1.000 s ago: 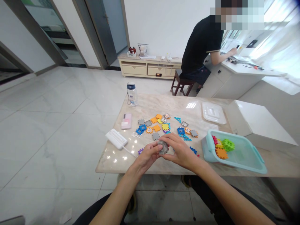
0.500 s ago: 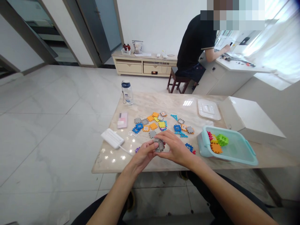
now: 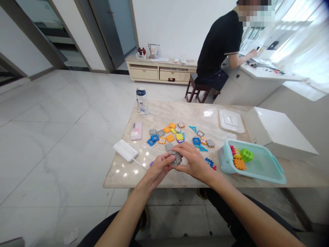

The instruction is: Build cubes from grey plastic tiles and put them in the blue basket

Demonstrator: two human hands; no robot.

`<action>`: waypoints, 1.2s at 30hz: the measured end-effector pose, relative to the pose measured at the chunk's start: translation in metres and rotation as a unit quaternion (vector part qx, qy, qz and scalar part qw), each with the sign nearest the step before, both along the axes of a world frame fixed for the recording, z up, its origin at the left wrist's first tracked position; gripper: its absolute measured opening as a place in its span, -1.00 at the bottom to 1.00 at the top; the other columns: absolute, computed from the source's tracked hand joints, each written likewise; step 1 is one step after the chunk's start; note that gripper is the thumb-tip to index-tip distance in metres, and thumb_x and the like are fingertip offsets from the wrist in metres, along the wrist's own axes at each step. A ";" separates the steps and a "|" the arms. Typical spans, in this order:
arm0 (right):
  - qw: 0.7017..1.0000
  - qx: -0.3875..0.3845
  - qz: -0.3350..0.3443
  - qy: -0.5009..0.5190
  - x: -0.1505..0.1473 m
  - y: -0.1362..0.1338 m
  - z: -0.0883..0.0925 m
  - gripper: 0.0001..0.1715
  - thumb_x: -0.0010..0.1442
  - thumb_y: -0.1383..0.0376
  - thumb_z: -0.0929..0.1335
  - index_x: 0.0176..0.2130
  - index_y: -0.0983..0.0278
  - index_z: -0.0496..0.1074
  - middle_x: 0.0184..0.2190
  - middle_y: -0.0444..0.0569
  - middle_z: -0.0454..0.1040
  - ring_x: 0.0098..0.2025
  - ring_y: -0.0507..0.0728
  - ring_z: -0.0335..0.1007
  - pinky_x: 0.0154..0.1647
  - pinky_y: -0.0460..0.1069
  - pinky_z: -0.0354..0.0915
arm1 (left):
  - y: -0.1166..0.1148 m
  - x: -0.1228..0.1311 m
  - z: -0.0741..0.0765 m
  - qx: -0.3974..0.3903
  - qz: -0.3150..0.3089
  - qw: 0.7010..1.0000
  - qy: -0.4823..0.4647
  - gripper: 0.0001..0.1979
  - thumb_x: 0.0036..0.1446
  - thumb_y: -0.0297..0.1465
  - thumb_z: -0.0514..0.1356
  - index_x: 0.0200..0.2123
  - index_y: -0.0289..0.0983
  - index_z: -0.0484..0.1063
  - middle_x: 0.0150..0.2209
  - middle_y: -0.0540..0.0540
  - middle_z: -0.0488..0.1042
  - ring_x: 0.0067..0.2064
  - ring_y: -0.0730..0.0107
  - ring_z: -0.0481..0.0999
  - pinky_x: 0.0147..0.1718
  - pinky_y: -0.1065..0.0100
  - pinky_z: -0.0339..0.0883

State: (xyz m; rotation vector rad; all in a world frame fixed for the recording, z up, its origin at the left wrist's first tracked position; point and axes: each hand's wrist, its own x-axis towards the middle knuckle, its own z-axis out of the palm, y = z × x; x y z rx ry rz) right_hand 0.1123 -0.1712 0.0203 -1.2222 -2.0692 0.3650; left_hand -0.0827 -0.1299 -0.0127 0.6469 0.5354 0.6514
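Both my hands meet over the near edge of the marble table point(image 3: 180, 111) and pinch a small grey toy block piece point(image 3: 176, 158). My left hand point(image 3: 159, 167) holds it from the left with thumb and fingers. From the right, my right hand point(image 3: 192, 160) closes on it. Just beyond my hands lie several flat interlocking tiles point(image 3: 169, 135) in orange, blue, grey and yellow, scattered on the table. A teal plastic bin point(image 3: 259, 166) to the right holds green, orange and red block pieces point(image 3: 240, 158).
A white power bank point(image 3: 124, 151) with a cable lies at the left near edge, a pink card point(image 3: 136, 131) and a water bottle point(image 3: 142, 101) farther back. A clear lid point(image 3: 231, 121) and white box point(image 3: 277, 132) sit right. A person in black point(image 3: 218, 48) sits at a counter behind.
My hands keep hold of the grey piece with only small finger shifts. The camera view has swung slightly, so the whole scene shifts in the picture.
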 end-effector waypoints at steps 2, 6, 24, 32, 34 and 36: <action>1.000 0.000 0.002 -0.004 0.001 0.000 0.001 -0.35 0.28 0.13 0.59 0.27 0.16 0.46 0.14 0.11 0.57 0.16 0.30 0.49 0.23 0.26 0.43 | 0.000 0.001 0.000 0.005 0.006 1.000 0.002 -0.60 0.11 -0.17 0.56 -0.10 -0.33 0.71 -0.18 -0.19 0.66 -0.14 0.28 0.60 -0.17 0.37 0.43; 1.000 -0.004 0.007 -0.003 -0.001 -0.001 0.005 -0.39 0.30 0.15 0.58 0.26 0.15 0.47 0.12 0.11 0.58 0.16 0.30 0.50 0.25 0.26 0.42 | 0.001 0.001 0.000 0.021 0.003 1.000 0.014 -0.62 0.10 -0.18 0.57 -0.14 -0.34 0.72 -0.22 -0.17 0.65 -0.16 0.30 0.60 -0.19 0.39 0.43; 0.999 -0.020 0.019 0.027 -0.008 -0.001 0.015 -0.37 0.32 0.07 0.56 0.28 0.16 0.45 0.16 0.12 0.56 0.19 0.27 0.48 0.29 0.25 0.42 | 0.002 -0.005 0.004 0.007 0.005 1.000 0.015 -0.57 0.02 -0.18 0.61 -0.14 -0.35 0.71 -0.19 -0.17 0.63 -0.17 0.32 0.54 -0.17 0.38 0.40; 0.999 -0.015 0.027 0.032 -0.005 -0.002 0.013 -0.35 0.33 0.12 0.56 0.32 0.13 0.44 0.20 0.12 0.56 0.22 0.28 0.48 0.33 0.26 0.40 | 0.004 -0.005 0.005 -0.003 -0.011 1.000 -0.008 -0.57 0.01 -0.25 0.62 -0.11 -0.35 0.70 -0.15 -0.18 0.64 -0.18 0.34 0.54 -0.19 0.38 0.34; 0.999 -0.013 0.029 0.033 -0.005 -0.002 0.012 -0.34 0.34 0.14 0.56 0.33 0.13 0.44 0.21 0.12 0.56 0.23 0.28 0.48 0.34 0.27 0.38 | 0.004 -0.005 0.006 -0.004 -0.012 1.000 -0.007 -0.55 -0.01 -0.24 0.63 -0.10 -0.35 0.70 -0.15 -0.18 0.65 -0.18 0.34 0.54 -0.19 0.37 0.34; 0.999 -0.017 0.028 0.035 -0.005 -0.003 0.013 -0.35 0.34 0.14 0.55 0.33 0.13 0.44 0.20 0.12 0.56 0.23 0.29 0.49 0.34 0.27 0.39 | 0.004 -0.005 0.007 -0.004 -0.015 1.000 -0.006 -0.54 -0.01 -0.24 0.63 -0.10 -0.34 0.70 -0.18 -0.17 0.65 -0.18 0.34 0.54 -0.18 0.37 0.35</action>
